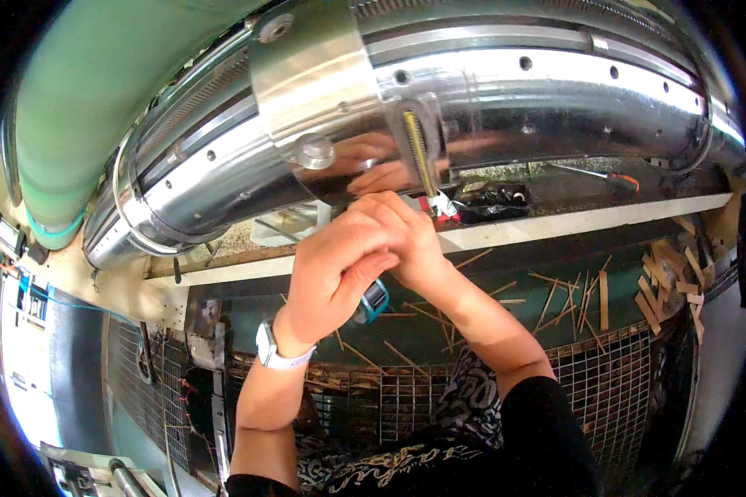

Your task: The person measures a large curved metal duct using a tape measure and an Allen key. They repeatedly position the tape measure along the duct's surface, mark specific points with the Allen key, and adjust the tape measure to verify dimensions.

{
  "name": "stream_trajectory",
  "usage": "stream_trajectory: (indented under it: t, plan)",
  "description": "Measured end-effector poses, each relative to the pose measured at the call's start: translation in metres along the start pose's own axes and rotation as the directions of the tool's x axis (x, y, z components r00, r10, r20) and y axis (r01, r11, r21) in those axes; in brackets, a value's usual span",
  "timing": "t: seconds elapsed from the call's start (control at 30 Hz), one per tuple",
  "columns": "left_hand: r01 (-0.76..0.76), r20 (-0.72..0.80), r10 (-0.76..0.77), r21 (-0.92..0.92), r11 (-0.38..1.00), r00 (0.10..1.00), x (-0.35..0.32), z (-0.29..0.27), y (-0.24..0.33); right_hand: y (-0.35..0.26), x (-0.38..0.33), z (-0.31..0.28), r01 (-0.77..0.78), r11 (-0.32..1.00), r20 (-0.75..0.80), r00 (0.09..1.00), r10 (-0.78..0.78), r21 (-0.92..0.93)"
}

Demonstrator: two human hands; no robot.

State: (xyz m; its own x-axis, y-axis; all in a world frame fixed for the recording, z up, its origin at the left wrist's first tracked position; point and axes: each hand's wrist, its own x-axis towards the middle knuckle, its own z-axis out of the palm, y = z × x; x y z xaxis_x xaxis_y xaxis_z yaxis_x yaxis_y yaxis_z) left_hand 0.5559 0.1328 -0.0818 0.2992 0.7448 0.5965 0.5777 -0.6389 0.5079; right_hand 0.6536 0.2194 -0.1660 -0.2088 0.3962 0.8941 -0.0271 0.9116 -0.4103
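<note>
Both hands meet just below the curved, polished steel ring [489, 99] of a large round machine, at a narrow upright slot where a thin brass-coloured strip [418, 157] stands on end. The strip is long, slim and slightly tilted, its lower end coming down to a small white-and-red piece [441, 207] right at the fingertips. The right hand [410, 240] is curled with its fingers bunched at the base of the strip; it seems to pinch that small piece, though the left hand covers most of the grip, so I cannot tell for sure. The left hand [336, 277] lies over the right, fingers bent and half closed, and a teal object [375, 300] shows just under its palm; whether it is actually held is unclear. A white wristwatch [272, 348] sits on the left wrist. The mirror-bright steel reflects the fingers just above them. Behind the hands runs a pale ledge [572, 225], and below it many thin wooden sticks [555, 302] lie scattered on a dark green surface above a wire mesh guard [613, 373].
</note>
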Motion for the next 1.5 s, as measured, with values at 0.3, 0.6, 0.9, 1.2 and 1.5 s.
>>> stream_trajectory:
  t: [0.3,0.6,0.9,1.2,1.5]
  plan:
    - [0.179,-0.175,-0.180,-0.020,0.984,0.968,-0.022,0.016,0.004,0.008,0.000,-0.002,0.033,0.999,-0.055,0.998,-0.032,0.015]
    - [0.162,-0.274,-0.340,-0.514,0.842,0.900,-0.013,0.023,-0.007,0.007,0.001,-0.008,-0.045,0.991,0.038,0.998,0.040,0.126]
    - [0.083,-0.186,-0.290,-0.694,0.715,0.939,-0.024,0.036,-0.031,0.012,-0.002,-0.008,0.014,0.988,-0.010,1.000,-0.013,0.151]
    - [0.221,0.076,-0.246,-0.738,0.638,0.966,-0.003,0.018,-0.031,0.008,-0.001,-0.024,-0.004,0.996,0.192,0.981,-0.014,0.093]
    - [0.480,0.651,-0.143,-0.375,0.793,0.745,0.041,-0.032,-0.023,0.009,-0.006,-0.021,-0.076,0.997,0.235,0.969,0.082,-0.032]
